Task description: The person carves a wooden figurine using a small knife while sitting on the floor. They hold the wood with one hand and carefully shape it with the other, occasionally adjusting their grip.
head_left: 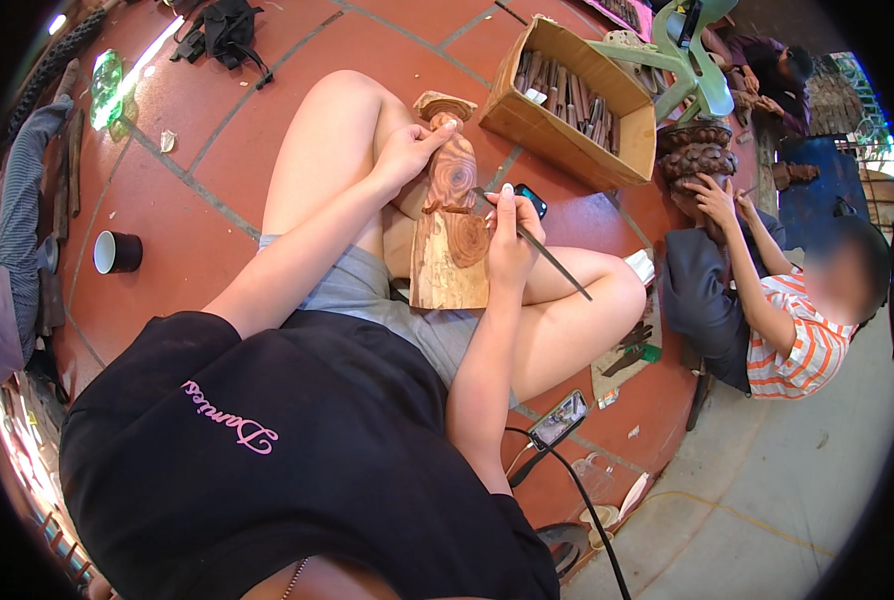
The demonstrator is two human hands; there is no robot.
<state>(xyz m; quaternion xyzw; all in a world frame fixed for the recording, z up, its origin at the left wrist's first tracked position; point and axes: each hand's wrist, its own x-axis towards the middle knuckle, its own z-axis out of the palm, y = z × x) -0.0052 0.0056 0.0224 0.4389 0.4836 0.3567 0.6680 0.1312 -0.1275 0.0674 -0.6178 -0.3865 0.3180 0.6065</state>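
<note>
From my head feed: the carved wooden figure (pixel 454 178) is at upper ctr of the frame. L hand (pixel 415 155) has its fingers pinching it near the top — R hand (pixel 510 235) fingers pinch a slim dark tool (pixel 559 266), one end right by the fig's side; can't tell if touching. Cardboard box (pixel 552 138) w/ tools (pixel 570 100) at upper right — co-worker (pixel 797 335) far right.

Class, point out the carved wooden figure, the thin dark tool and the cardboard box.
Carved wooden figure (pixel 453 180), head view: its rounded body.
Thin dark tool (pixel 557 264), head view: its shaft.
Cardboard box (pixel 554 138), head view: its near wall.
</note>
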